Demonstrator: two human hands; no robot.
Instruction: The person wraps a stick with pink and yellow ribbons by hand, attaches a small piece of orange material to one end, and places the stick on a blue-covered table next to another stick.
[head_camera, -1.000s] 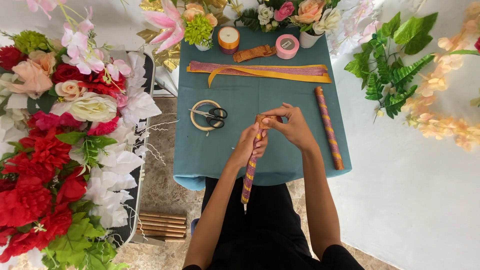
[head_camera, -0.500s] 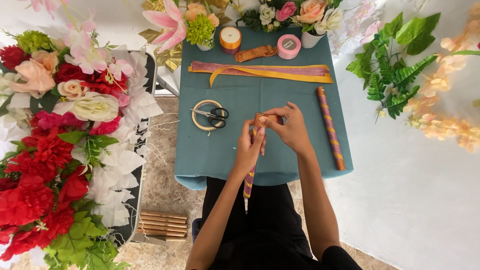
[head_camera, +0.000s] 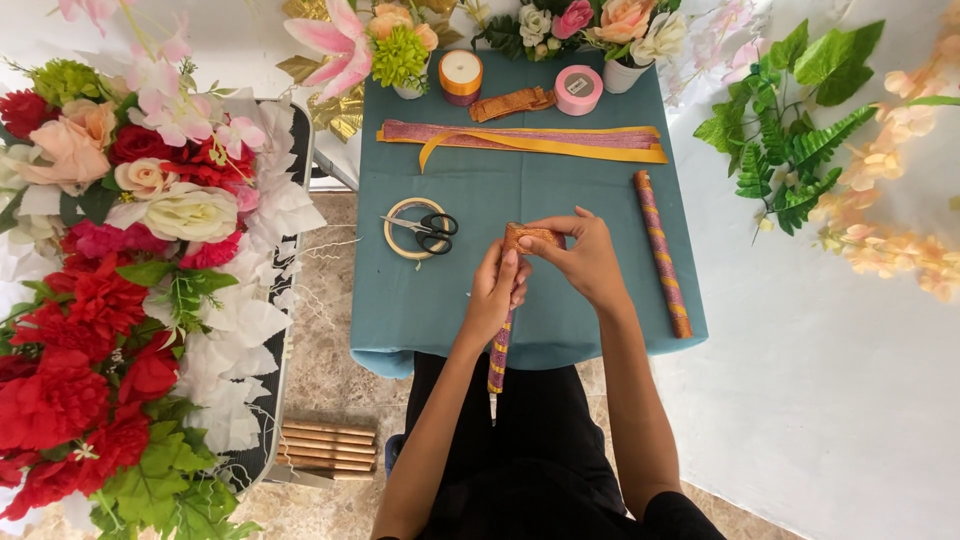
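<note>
Over the teal table (head_camera: 450, 300), my left hand (head_camera: 498, 290) grips a thin stick wrapped in purple and orange ribbon (head_camera: 498, 355), its lower end hanging past the table's front edge. My right hand (head_camera: 577, 255) pinches a curl of orange ribbon (head_camera: 528, 236) at the stick's upper end. A second wrapped stick (head_camera: 661, 250) lies on the table to the right of my right hand. Black-handled scissors (head_camera: 425, 230) rest across a ring of clear tape (head_camera: 399, 212) to the left of my hands.
Long purple and orange ribbon strips (head_camera: 520, 140) lie across the table's far half. Behind them stand an orange ribbon roll (head_camera: 460, 75), a pink roll (head_camera: 578, 88) and flower pots. A big flower arrangement (head_camera: 120, 280) fills the left; green fern leaves (head_camera: 790, 130) hang right. Wooden sticks (head_camera: 328, 445) lie on the floor.
My hands have stayed over the table's middle, turning the ribbon around the stick's top end; the stick has barely shifted.
</note>
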